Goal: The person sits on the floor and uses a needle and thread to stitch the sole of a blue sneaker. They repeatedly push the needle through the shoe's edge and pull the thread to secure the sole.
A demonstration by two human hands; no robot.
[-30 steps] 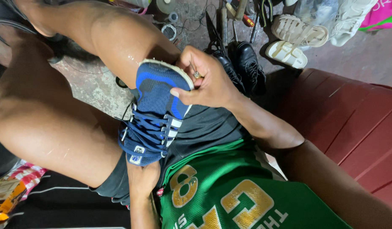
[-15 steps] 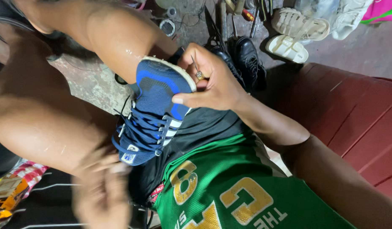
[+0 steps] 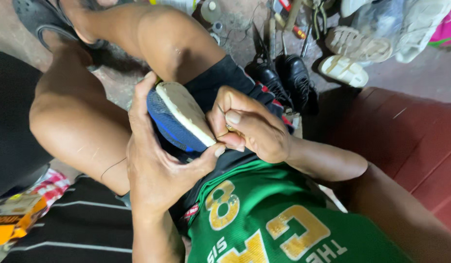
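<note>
Blue shoe (image 3: 172, 122), pale sole up

The light is soft and moderately bright, coming from above, with no hard glare. A faint shine lies on the knee (image 3: 172, 46) above the left hand (image 3: 154, 160). Deep shadow fills the area right of the right hand (image 3: 252, 129). The focus is sharp at the hands; the edges look slightly stretched.

Green jersey (image 3: 284, 229) w/ gold print, black shorts (image 3: 225, 80), prob. red-trimmed; arms bare.
</note>
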